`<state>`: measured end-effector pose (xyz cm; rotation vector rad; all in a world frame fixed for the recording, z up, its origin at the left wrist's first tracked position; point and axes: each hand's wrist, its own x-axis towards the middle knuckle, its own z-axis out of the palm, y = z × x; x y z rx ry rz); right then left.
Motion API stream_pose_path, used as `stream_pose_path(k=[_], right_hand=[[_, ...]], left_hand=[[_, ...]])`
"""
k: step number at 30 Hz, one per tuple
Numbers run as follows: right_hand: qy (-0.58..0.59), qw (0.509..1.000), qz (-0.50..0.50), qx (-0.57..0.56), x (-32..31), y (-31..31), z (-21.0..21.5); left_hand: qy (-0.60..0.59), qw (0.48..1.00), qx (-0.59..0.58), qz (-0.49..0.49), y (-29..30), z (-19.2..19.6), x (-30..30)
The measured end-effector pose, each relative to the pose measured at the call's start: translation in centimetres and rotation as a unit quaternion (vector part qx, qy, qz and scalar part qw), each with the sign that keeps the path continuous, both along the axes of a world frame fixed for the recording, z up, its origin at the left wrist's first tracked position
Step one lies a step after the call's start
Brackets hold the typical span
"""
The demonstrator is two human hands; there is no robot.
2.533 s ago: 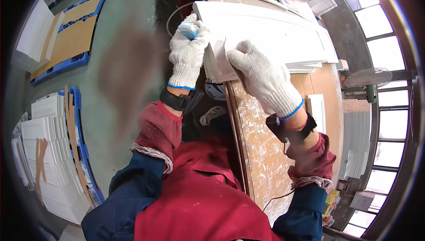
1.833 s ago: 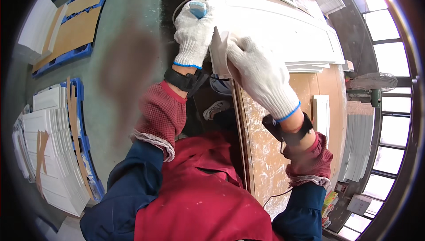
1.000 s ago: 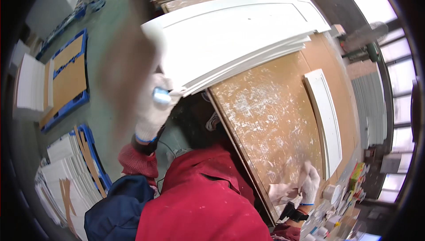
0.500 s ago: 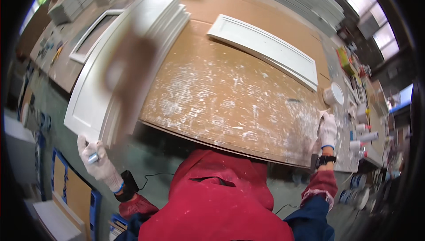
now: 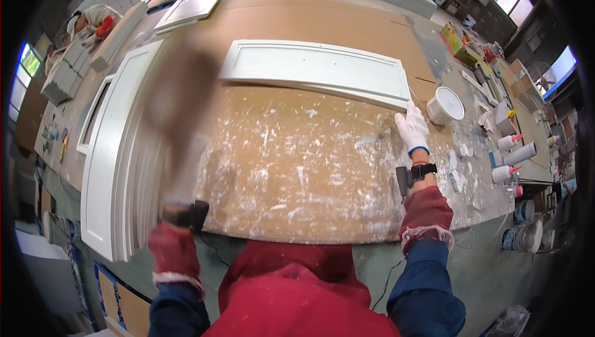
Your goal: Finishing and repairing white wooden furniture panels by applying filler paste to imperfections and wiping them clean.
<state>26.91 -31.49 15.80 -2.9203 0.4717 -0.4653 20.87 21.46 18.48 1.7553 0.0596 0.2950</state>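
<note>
A long white cabinet door (image 5: 316, 67) with a recessed middle lies across the worktable. Closed at its near right corner, my gloved right hand (image 5: 412, 127) has its fingers on the end of the door. To the left, a leaning stack of similar white doors (image 5: 108, 170) stands at the table's left side. My left forearm (image 5: 175, 247) reaches up beside that stack. A brown blur covers most of my left hand, so its fingers and anything in them are hidden.
A white tub (image 5: 445, 106) stands just right of my right hand. Red-tipped bottles (image 5: 505, 174) and tools line the right side. More white panels (image 5: 193, 4) lie at the far left. The paint-marked brown board (image 5: 297, 170) covers the near tabletop.
My right hand has moved from the table's near right edge up to the door's corner. My left hand has left the stack's near corner and moved right and farther in. The view has shifted.
</note>
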Motion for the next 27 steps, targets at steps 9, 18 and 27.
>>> stream_pose_path(k=[9, 18, 27], right_hand=[[-0.030, 0.990, -0.049, 0.130, 8.6, -4.4, -2.4], [0.002, 0.980, -0.098, 0.171, 4.7, -6.0, -2.0], [-0.027, 0.926, -0.035, 0.376, -12.8, -2.6, -1.4]], left_hand=[[0.104, 0.994, 0.016, -0.014, 1.3, -6.6, 26.0], [0.109, 0.979, 0.170, -0.001, -3.4, -4.0, 22.5], [0.081, 0.990, 0.019, 0.114, 0.4, -5.8, 0.3]])
